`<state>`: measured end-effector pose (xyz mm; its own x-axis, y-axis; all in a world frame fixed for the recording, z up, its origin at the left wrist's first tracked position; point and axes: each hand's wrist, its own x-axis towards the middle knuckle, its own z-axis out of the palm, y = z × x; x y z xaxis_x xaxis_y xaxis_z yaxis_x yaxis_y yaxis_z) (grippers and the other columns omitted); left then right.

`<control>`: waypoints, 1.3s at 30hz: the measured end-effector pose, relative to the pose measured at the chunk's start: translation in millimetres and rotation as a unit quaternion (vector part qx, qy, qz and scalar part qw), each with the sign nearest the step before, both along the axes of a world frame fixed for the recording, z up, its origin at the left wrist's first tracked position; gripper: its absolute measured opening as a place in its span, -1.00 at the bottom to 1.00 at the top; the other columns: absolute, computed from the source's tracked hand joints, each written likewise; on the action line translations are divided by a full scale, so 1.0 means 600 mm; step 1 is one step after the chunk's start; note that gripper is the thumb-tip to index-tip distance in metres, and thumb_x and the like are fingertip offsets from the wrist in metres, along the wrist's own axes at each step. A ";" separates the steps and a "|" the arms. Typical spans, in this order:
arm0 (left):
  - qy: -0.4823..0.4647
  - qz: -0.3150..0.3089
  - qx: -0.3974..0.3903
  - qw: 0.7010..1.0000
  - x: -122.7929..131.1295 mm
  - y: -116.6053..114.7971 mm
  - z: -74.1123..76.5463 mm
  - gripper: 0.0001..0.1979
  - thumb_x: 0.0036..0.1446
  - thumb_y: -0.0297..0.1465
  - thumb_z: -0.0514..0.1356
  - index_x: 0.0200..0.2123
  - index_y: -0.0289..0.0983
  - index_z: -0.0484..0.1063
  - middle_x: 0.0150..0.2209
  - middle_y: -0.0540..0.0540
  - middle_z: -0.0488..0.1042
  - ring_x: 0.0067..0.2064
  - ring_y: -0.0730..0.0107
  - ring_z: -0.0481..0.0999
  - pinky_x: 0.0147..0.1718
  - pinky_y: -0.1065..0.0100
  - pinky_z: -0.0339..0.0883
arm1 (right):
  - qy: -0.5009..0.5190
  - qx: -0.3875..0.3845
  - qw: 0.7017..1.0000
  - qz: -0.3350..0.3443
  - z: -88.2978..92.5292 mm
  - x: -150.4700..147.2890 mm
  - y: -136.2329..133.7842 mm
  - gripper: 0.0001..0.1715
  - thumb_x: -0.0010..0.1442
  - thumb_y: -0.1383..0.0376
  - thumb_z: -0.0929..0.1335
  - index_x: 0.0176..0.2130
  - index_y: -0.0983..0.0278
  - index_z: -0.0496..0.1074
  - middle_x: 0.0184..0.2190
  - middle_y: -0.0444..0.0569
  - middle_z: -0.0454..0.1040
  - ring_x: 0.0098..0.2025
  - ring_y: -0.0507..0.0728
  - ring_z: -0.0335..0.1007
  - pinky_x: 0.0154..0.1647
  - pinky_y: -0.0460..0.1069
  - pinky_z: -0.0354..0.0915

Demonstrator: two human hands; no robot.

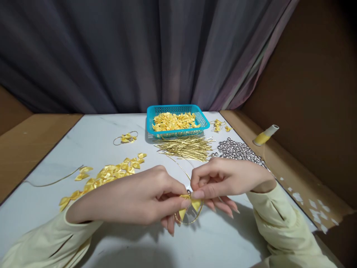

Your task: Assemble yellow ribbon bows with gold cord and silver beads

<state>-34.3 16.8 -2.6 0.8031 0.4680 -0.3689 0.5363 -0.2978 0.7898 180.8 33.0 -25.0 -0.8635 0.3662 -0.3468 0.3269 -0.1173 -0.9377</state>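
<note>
Between my two hands is a yellow ribbon bow (196,204) with a loop of gold cord (192,222) hanging below it. My left hand (156,197) pinches the bow's left side between thumb and fingers. From the right, my right hand (220,182) pinches at the bow's centre and the cord, its lower fingers spread. A small silver bead (189,192) shows between the fingertips, at the top of the bow. One length of cord runs up from there toward the gold pile. Whether the cord is knotted is hidden by my fingers.
A blue basket (205,126) of yellow bows stands at the back. Before it lie gold cords (186,147), with silver beads (237,150) to the right. Loose bows (111,172) spread at left, near a finished-looking bow loop (127,138). A thread spool (264,135) sits far right.
</note>
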 end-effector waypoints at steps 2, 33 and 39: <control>0.001 0.001 0.007 1.000 -0.002 0.000 -0.002 -0.69 0.27 -0.38 -0.01 -0.42 -0.28 0.48 -0.53 -0.03 0.58 -0.49 0.40 0.56 -0.47 0.49 0.34 | 0.003 -0.012 1.000 0.007 -0.002 0.000 0.001 -0.71 0.26 0.12 0.28 -0.32 0.30 0.26 -0.58 -0.25 0.35 -0.70 -0.11 0.32 -0.74 -0.23 0.25; 0.017 0.043 0.084 0.995 -0.011 -0.023 0.006 -0.63 0.31 -0.28 -0.05 -0.46 -0.23 0.43 -0.52 0.11 0.53 -0.48 0.57 0.52 -0.46 0.55 0.28 | -0.015 0.394 0.859 -0.326 -0.014 -0.016 -0.127 -0.95 0.26 0.29 0.30 -0.25 0.23 0.31 -0.34 -0.12 0.36 -0.35 0.00 0.32 -0.46 -0.12 0.26; 0.018 0.043 0.181 0.982 -0.012 -0.031 -0.012 -0.66 0.28 -0.31 -0.05 -0.39 -0.21 0.48 -0.50 0.04 0.50 -0.47 0.48 0.48 -0.41 0.49 0.27 | -0.098 0.314 0.901 -0.281 -0.010 -0.020 -0.132 -0.78 0.31 0.11 0.22 -0.23 0.20 0.28 -0.39 -0.16 0.41 -0.38 0.00 0.33 -0.52 -0.12 0.17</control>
<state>-41.2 -1.6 -10.1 0.7438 0.6397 -0.1935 0.5977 -0.5072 0.6209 168.9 -46.4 -31.1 -0.4242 0.9045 -0.0439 0.5485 0.2181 -0.8072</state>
